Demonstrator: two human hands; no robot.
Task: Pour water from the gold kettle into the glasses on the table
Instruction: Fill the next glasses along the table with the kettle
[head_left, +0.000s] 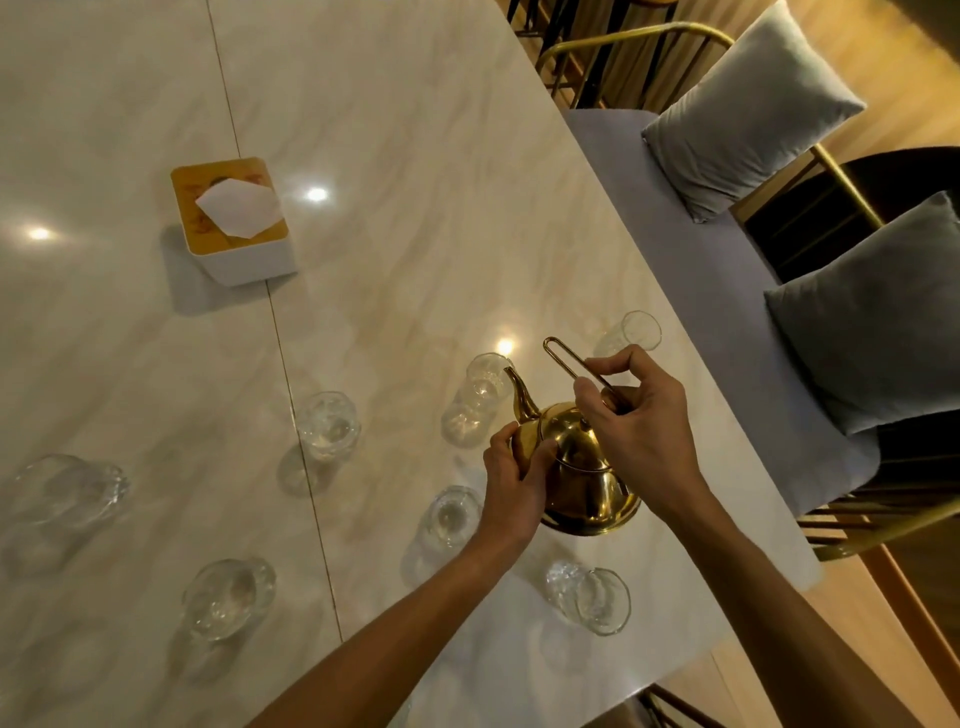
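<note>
The gold kettle (587, 467) stands on the marble table (415, 208) near its right edge, spout pointing away toward a clear glass (475, 400). My right hand (639, 421) pinches the kettle's thin wire handle above the lid. My left hand (511, 483) grips the kettle's body just below the spout. Several more clear glasses stand around it: one (328, 426) to the left, one (451, 517) beside my left wrist, one (592, 597) near the front, one (631, 332) behind my right hand.
A tissue box (231, 223) with a yellow top sits further back on the table. Two more glasses (228, 597) (72, 491) stand at the left. Chairs with grey cushions (748, 109) line the table's right edge.
</note>
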